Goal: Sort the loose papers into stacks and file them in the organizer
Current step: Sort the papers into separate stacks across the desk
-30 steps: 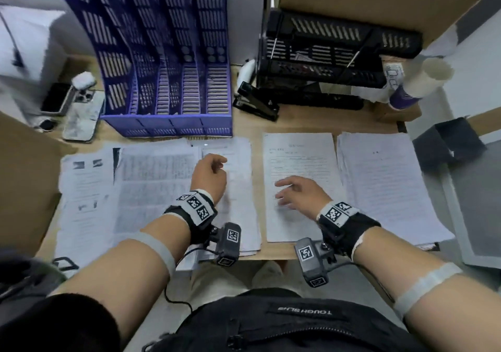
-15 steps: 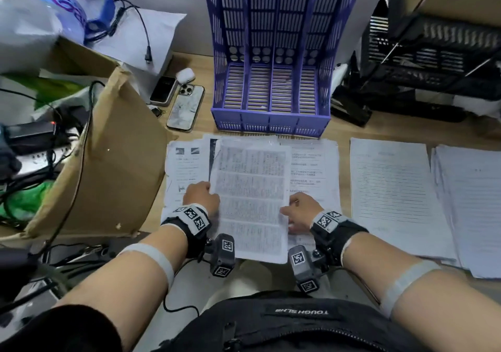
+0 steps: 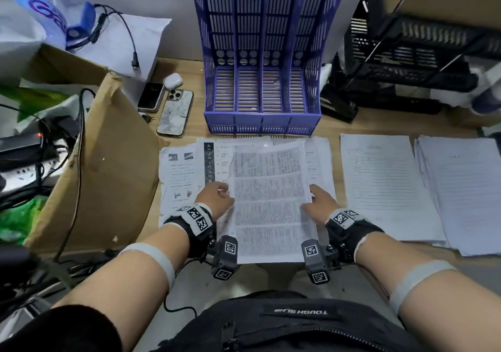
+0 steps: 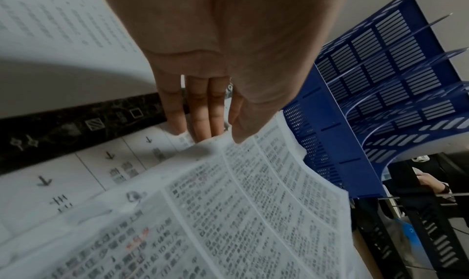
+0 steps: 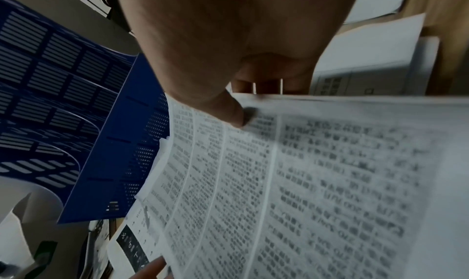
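Note:
A sheet densely printed in columns (image 3: 268,199) is held between both hands above the loose papers (image 3: 181,172) on the desk. My left hand (image 3: 221,195) pinches its left edge, thumb on top and fingers (image 4: 200,120) beneath. My right hand (image 3: 315,198) pinches the right edge, the thumb (image 5: 234,110) pressing the printed face (image 5: 317,183). Under it lies a page with a black icon strip (image 4: 76,122). The blue slotted organizer (image 3: 261,80) stands just behind the papers, its compartments holding no paper. Two neater stacks (image 3: 385,186) (image 3: 466,191) lie to the right.
A brown cardboard box (image 3: 108,167) stands at the left by cables and a power strip (image 3: 21,170). Two phones (image 3: 176,113) and an earbud case (image 3: 172,80) lie left of the organizer. Black wire trays (image 3: 417,53) and a stapler (image 3: 339,102) sit at the back right.
A second ago both hands rested on separate papers. They have since taken the printed sheet by its two side edges and raised it slightly, and the view has swung left.

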A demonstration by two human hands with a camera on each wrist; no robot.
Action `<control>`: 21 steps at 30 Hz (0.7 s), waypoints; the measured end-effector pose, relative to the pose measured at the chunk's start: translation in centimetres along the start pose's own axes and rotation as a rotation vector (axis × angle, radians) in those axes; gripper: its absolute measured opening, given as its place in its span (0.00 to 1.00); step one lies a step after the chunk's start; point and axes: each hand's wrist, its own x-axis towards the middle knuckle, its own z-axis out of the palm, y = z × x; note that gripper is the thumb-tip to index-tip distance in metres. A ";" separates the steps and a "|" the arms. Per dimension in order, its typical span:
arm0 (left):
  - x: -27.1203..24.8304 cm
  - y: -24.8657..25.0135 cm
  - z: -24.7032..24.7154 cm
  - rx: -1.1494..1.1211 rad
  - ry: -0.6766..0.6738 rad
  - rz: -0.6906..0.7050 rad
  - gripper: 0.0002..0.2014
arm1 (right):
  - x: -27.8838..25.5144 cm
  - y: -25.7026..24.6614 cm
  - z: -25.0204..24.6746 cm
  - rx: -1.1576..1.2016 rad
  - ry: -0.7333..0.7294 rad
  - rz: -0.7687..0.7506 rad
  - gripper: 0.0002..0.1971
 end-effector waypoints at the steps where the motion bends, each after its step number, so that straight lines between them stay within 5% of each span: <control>1: 0.0 0.3 0.3 0.008 -0.022 -0.003 0.19 | -0.1 0.3 -0.1 -0.004 -0.004 -0.013 0.13; 7: 0.2 1.1 1.6 0.139 0.011 0.006 0.17 | -0.5 2.2 -1.9 0.106 0.129 -0.032 0.16; 12: -0.4 1.1 1.1 0.304 0.390 -0.162 0.29 | -0.2 3.6 -3.0 0.120 0.155 0.009 0.18; 16: -0.5 -0.4 -0.2 0.355 0.348 -0.385 0.42 | 0.1 3.8 -2.5 0.076 0.106 0.017 0.16; 21: 0.2 -1.8 -0.6 0.275 0.292 -0.375 0.53 | 0.6 3.7 -1.7 0.028 0.112 0.086 0.16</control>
